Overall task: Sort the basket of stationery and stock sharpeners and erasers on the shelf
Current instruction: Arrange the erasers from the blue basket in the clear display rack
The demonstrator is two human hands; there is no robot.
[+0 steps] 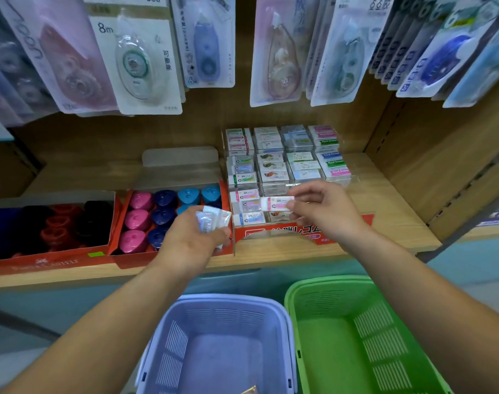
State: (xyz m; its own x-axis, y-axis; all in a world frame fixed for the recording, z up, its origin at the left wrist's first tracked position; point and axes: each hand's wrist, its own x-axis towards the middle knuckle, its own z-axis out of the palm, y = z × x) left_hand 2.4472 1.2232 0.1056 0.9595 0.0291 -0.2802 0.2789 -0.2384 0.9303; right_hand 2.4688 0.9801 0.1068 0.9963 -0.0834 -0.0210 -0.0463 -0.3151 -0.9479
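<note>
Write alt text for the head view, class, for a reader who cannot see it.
A person's right hand holds one wrapped eraser over a clear eraser display on a wooden shelf; the left hand grips several more. A purple basket and green basket sit below.

Wooden shelving, pale teal floor
</note>
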